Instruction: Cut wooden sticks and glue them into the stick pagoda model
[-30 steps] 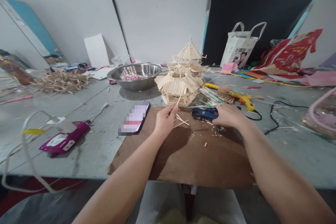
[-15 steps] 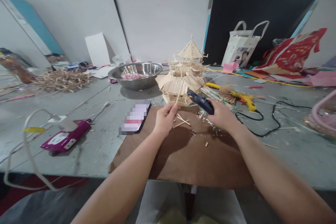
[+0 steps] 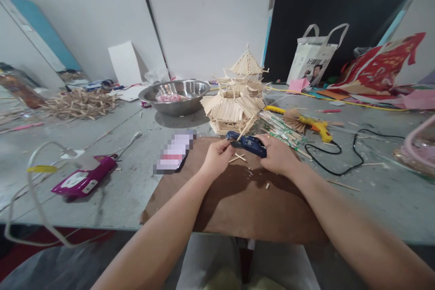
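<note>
My left hand (image 3: 217, 157) pinches a thin wooden stick (image 3: 246, 128) that slants up to the right. My right hand (image 3: 278, 154) grips a dark blue hand tool (image 3: 247, 142) whose tip meets the stick just by my left fingers. Both hands hover over a brown board (image 3: 238, 199). Right behind them stands a pagoda model (image 3: 234, 99) built of wooden sticks. A few loose sticks (image 3: 239, 157) and wood chips lie on the board under the hands.
A steel bowl (image 3: 176, 96) stands behind left. A phone (image 3: 175, 150) lies left of the board; a magenta device (image 3: 83, 181) with white cable lies farther left. A yellow glue gun (image 3: 314, 125) with black cord, a stick pile (image 3: 79, 104) and bags (image 3: 314, 61) surround.
My right hand picked the blue tool up from the board, lifted it and brought it left to the stick. My left hand turned the stick to slant right.
</note>
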Available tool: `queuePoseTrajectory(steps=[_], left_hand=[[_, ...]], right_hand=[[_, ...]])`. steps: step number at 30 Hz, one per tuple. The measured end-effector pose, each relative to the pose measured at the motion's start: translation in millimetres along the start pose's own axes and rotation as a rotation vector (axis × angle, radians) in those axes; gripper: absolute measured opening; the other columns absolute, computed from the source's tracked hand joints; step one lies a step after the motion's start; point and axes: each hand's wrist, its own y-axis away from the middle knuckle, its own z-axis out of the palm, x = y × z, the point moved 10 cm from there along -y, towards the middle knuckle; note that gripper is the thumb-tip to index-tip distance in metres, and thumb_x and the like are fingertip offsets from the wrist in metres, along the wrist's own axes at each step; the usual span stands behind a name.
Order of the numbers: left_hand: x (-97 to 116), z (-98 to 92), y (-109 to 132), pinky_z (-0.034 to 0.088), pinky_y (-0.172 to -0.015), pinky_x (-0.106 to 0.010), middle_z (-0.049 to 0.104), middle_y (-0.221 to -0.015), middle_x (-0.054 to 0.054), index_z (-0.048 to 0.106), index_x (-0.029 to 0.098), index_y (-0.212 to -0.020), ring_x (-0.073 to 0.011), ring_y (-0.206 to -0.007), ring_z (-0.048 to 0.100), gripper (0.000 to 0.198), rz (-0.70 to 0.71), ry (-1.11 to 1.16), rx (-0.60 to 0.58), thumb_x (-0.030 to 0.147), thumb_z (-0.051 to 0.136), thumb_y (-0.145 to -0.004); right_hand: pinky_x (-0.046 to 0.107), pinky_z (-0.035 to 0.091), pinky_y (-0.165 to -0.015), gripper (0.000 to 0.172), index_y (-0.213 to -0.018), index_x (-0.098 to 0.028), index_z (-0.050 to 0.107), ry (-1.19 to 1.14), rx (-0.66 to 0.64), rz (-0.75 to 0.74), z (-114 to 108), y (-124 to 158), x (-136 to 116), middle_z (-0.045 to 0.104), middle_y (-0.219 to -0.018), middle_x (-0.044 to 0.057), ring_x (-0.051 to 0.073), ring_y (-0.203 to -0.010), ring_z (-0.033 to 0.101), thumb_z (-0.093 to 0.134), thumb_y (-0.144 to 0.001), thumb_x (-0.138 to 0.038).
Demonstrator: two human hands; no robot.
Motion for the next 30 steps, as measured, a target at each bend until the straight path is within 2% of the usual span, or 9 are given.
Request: queuePoseTrajectory(steps=[6, 14, 24, 30], left_hand=[[0, -0.4, 1, 0.022, -0.041, -0.019, 0.034, -0.039, 0.006, 0.043, 0.015, -0.048, -0.0050, -0.039, 0.028, 0.031, -0.024, 0.016, 0.003, 0.032, 0.045, -0.074], [-2, 0.4, 0, 0.022, -0.041, -0.019, 0.032, -0.037, 0.006, 0.042, 0.014, -0.048, -0.0048, -0.038, 0.028, 0.034, -0.019, 0.007, -0.009, 0.035, 0.044, -0.075], [0, 0.0, -1, 0.021, -0.040, -0.018, 0.034, -0.040, 0.006, 0.039, 0.014, -0.046, -0.0044, -0.039, 0.027, 0.037, -0.017, -0.008, -0.006, 0.037, 0.044, -0.075], [9, -3.3, 0, 0.024, -0.044, -0.018, 0.035, -0.043, 0.005, 0.047, 0.013, -0.051, -0.0057, -0.043, 0.031, 0.032, 0.053, -0.152, 0.029, 0.033, 0.042, -0.076]], right_hand=[[0.028, 0.036, -0.073, 0.050, -0.109, -0.014, 0.046, 0.049, 0.000, 0.012, 0, 0, -1, 0.057, -0.098, 0.010, 0.023, -0.087, 0.051, 0.046, -0.059, -0.019], [0.027, 0.037, -0.074, 0.046, -0.106, -0.016, 0.048, -0.011, 0.021, -0.002, 0, 2, -2, 0.059, -0.096, 0.008, 0.021, -0.088, 0.053, 0.047, -0.061, -0.021], [0.028, 0.039, -0.068, 0.037, -0.096, -0.017, 0.051, 0.007, -0.034, 0.058, 7, 1, 1, 0.062, -0.087, 0.007, 0.021, -0.079, 0.056, 0.047, -0.060, -0.023], [0.028, 0.039, -0.065, 0.030, -0.088, -0.018, 0.053, 0.036, -0.081, 0.091, 14, 0, 2, 0.063, -0.080, 0.007, 0.021, -0.075, 0.058, 0.045, -0.060, -0.023]])
